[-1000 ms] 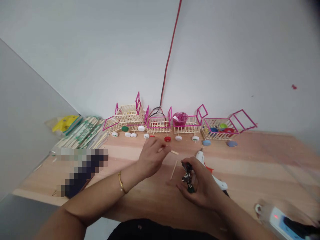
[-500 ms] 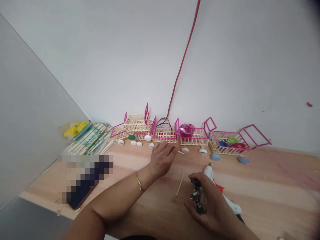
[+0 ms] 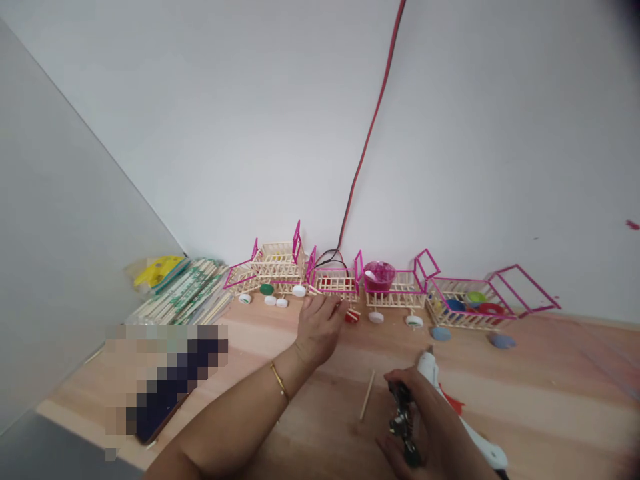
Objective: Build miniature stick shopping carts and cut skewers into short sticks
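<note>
1. As the left grip [image 3: 317, 330] works beside the row of carts, its fingers are together, clamped on a thin stick [image 3: 315, 291] with an end showing at either side of them.
2. Change noted: that stick's near end, clear of the red cap [image 3: 353, 317] a moment ago, now crosses it in view. Contact between the two cannot be confirmed. In my judgement, this places the stick close to the middle cart [image 3: 336, 288], where its position can be compared with the frame.
3. Stick condition: pale, straight, slender and unpainted; its middle is hidden by the fingers.
4. The right grip [image 3: 425, 423] is closed around a dark metal hand tool [image 3: 401, 420], held upright over the surface [image 3: 550, 400]. Whether the tool's own jaws meet, I cannot tell.
5. Between the hands lies a loose stick [image 3: 367, 395], pale and slanted, touched by neither.
6. Beyond the right grip rests a glue gun [image 3: 430, 373], white with a red trigger, its nozzle towards the carts.
7. Farther out, a magenta cup [image 3: 379, 277] sits in the neighbouring cart; bundled sticks [image 3: 185, 287] lie at far left.
</note>
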The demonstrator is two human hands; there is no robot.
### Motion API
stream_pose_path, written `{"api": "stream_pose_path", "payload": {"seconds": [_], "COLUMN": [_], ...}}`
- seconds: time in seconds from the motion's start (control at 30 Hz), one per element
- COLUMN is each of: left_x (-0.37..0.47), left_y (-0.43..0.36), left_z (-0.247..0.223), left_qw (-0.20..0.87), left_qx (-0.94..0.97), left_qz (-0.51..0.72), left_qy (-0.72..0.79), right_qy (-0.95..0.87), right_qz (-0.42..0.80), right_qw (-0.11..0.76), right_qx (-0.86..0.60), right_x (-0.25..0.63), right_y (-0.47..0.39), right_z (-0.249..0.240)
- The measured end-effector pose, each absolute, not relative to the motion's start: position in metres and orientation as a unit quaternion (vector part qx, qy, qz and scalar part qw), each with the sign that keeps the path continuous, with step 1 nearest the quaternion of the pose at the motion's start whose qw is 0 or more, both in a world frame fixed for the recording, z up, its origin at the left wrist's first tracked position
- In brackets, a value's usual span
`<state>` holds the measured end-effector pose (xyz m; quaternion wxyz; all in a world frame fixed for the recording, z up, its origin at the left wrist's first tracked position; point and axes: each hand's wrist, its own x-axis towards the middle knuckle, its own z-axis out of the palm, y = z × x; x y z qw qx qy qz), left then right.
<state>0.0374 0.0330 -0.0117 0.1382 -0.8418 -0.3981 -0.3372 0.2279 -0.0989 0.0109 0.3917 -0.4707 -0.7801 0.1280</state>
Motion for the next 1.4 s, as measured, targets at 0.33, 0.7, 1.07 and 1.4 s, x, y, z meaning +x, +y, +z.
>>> {"api": "stream_pose_path", "payload": {"seconds": [0.33, 0.7, 1.07, 1.4], "left_x": [0.038, 0.041, 0.041, 0.04], "left_y": [0.04, 0.048, 0.053, 0.05], "left_z": [-0.02, -0.026, -0.024, -0.017], "left_qw": [0.17, 0.171, 0.168, 0.161], "left_qx": [-0.837, -0.807, -0.805, -0.802], "left_qz": [-0.32, -0.37, -0.394, -0.426], "left_qy": [-0.409, -0.426, -0.41, -0.386], "right_qy": [-0.779, -0.78, -0.796, -0.796], "right_qz": [0.138, 0.147, 0.143, 0.151], "right_qw": [0.387, 0.349, 0.326, 0.321], "right_qx": [-0.475, -0.499, -0.489, -0.49], "right_x": [0.228, 0.226, 0.229, 0.229], "right_y": [-0.098, -0.101, -0.1, -0.098], "right_z": [0.013, 0.015, 0.015, 0.015]}}
